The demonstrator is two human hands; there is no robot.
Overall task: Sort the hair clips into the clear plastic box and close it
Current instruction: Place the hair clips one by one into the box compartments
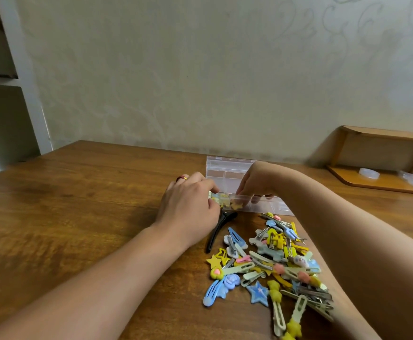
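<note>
Head view: our left hand [188,204] curls on the clear plastic box [227,175], steadying it. Our right hand [257,180] dips bent fingers inside; whether they hold anything, we cannot tell. Most hair clips [271,263] wait nearby.

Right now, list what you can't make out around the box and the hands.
Head view only:
- Right hand fingertips: hidden behind the box front wall, so any clip held is unclear.
- Left hand palm side: turned away.
- Black clip: top end under the left hand.
- Box's right compartments: behind the right forearm.
- Clip pile: overlapping, uncountable.
</note>
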